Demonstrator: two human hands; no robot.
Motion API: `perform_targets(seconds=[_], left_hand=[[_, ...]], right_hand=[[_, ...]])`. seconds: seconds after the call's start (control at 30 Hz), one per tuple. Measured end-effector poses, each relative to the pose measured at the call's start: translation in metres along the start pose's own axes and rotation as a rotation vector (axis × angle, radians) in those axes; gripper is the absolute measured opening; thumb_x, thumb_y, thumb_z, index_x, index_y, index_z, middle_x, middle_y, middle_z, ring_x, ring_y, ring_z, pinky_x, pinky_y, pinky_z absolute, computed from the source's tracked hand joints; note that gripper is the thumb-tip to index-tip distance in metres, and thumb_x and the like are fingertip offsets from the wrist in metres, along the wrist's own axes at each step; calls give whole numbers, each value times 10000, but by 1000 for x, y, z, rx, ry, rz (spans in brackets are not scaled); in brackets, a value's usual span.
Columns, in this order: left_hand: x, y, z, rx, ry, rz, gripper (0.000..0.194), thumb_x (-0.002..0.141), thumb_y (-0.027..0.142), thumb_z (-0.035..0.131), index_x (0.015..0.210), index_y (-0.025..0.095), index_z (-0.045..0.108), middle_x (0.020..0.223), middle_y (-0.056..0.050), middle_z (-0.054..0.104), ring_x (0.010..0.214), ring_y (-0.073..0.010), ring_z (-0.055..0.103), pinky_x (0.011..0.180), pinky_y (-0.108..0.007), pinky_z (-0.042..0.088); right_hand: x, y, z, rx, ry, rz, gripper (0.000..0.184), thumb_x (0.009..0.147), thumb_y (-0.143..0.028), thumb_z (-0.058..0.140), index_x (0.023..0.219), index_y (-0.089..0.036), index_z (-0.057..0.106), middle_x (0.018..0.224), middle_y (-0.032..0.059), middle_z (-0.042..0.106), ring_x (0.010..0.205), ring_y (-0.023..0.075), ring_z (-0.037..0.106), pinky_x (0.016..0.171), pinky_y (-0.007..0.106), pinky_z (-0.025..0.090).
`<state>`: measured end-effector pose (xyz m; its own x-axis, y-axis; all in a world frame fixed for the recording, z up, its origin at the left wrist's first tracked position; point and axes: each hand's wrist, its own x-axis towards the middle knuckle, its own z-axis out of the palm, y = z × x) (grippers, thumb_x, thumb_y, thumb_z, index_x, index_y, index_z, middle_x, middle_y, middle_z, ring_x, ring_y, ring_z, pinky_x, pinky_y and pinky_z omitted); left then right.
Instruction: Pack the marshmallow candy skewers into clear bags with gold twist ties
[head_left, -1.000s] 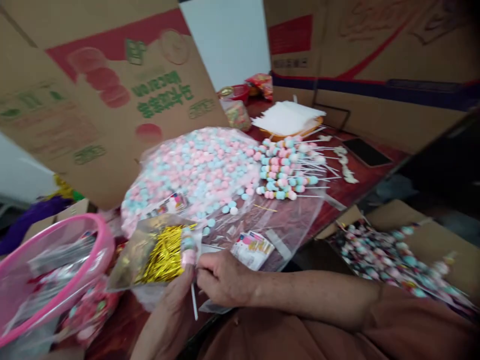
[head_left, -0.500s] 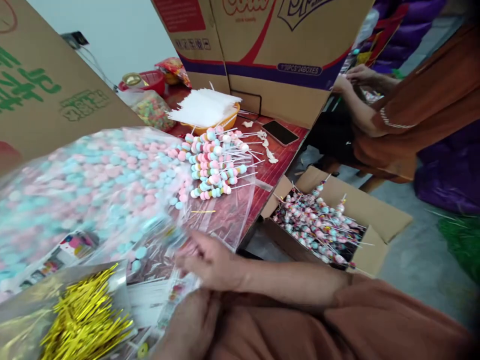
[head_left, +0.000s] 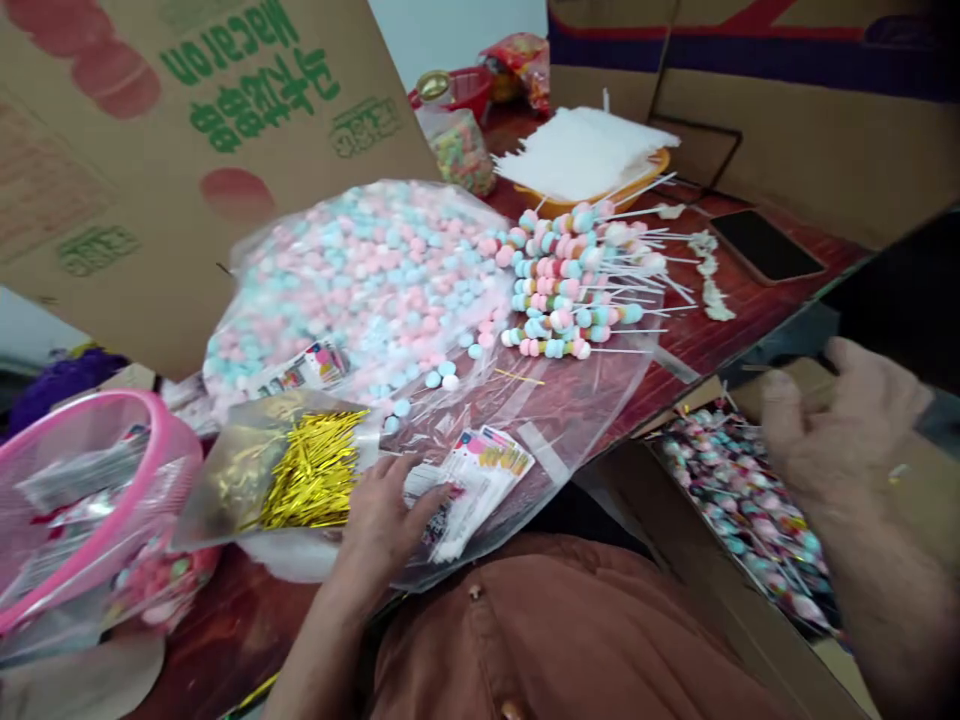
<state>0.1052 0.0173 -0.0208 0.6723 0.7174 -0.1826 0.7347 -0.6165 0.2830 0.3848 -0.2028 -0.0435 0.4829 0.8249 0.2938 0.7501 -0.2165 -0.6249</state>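
Observation:
My left hand (head_left: 386, 510) lies with fingers spread at the edge of a stack of printed clear plastic bags (head_left: 484, 480). Just left of it is a bag of gold twist ties (head_left: 311, 470). My right hand (head_left: 855, 430), slightly blurred, hovers over a cardboard box of wrapped candy skewers (head_left: 739, 500); its fingers are apart and I see nothing in them. On the table, unwrapped candy skewers (head_left: 555, 290) on white sticks are piled beside a large bag of pink and blue candies (head_left: 360, 260). A single gold twist tie (head_left: 519, 376) lies in front of the pile.
White sticks (head_left: 585, 150) fill an orange basket (head_left: 660, 165) at the back. A phone (head_left: 765, 245) lies near the table's right edge. At the left stands a pink mesh basket (head_left: 161, 440). Large cardboard cartons (head_left: 225, 190) rise behind the table.
My hands, earlier together over the front of the table with a bagged skewer, are now apart: the right moved out over the box, the left onto the bags. The view swung left.

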Motion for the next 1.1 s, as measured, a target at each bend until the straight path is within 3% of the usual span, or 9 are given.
perform_targets(seconds=[0.13, 0.3, 0.47, 0.57, 0.63, 0.73, 0.87, 1.0, 1.1], left_hand=[[8, 12, 17, 53, -72, -73, 425, 677, 503, 630, 977, 203, 644, 975, -111, 646, 936, -302, 569, 800, -416, 401], [11, 0, 22, -410, -78, -51, 218, 797, 307, 518, 908, 221, 684, 869, -46, 703, 811, -206, 623, 734, -290, 430], [8, 4, -14, -412, -89, 183, 222, 826, 297, 485, 836, 250, 702, 822, -35, 697, 798, -191, 607, 743, -271, 415], [5, 12, -35, -427, -194, 363, 238, 844, 286, 460, 798, 234, 687, 759, -30, 680, 740, -175, 594, 716, -264, 414], [1, 14, -37, -430, -164, 340, 204, 829, 282, 478, 865, 230, 672, 826, -37, 681, 777, -185, 591, 724, -273, 414], [-4, 14, -22, -491, -72, 187, 224, 756, 298, 579, 957, 218, 634, 888, -45, 667, 803, -198, 577, 707, -273, 417], [-4, 17, -1, -678, -68, 23, 142, 770, 306, 556, 736, 173, 589, 640, -2, 596, 608, -143, 512, 572, -230, 383], [0, 17, -1, -733, -124, 98, 163, 777, 300, 557, 700, 164, 602, 643, -10, 603, 623, -141, 515, 588, -230, 385], [1, 16, -1, -760, -105, 98, 161, 785, 313, 555, 808, 171, 627, 717, -21, 632, 643, -142, 540, 597, -232, 404]], right_hand=[[14, -45, 60, -263, -49, -115, 332, 808, -308, 539, 1117, -189, 555, 1119, 109, 555, 1032, 266, 443, 836, 401, 348], [10, -69, 113, -311, -186, -183, 408, 815, -360, 548, 1160, -143, 519, 1215, 167, 511, 1096, 301, 418, 871, 459, 343], [34, -80, 96, -95, 10, -208, 563, 814, -424, 524, 1262, -99, 421, 1250, 209, 459, 1167, 321, 380, 930, 498, 319], [48, -108, 93, 166, -203, -400, 297, 832, -327, 522, 1073, -157, 558, 1017, 118, 605, 990, 235, 518, 849, 383, 393], [49, -124, 103, 338, -301, -372, 137, 859, -230, 472, 865, -176, 598, 782, 43, 623, 774, 164, 554, 722, 288, 413], [43, -132, 118, 452, -305, -125, 175, 858, -206, 455, 732, -168, 569, 632, -5, 562, 616, 125, 503, 598, 235, 380], [44, -128, 113, 518, -338, -56, 162, 827, -239, 510, 684, -165, 530, 646, -20, 508, 629, 114, 469, 592, 221, 363], [52, -124, 99, 534, -400, -150, 142, 818, -201, 493, 679, -174, 486, 694, -19, 487, 670, 113, 457, 610, 219, 353], [51, -120, 104, 505, -359, -36, 203, 835, -246, 464, 644, -179, 441, 629, -32, 446, 612, 109, 417, 569, 223, 329]])
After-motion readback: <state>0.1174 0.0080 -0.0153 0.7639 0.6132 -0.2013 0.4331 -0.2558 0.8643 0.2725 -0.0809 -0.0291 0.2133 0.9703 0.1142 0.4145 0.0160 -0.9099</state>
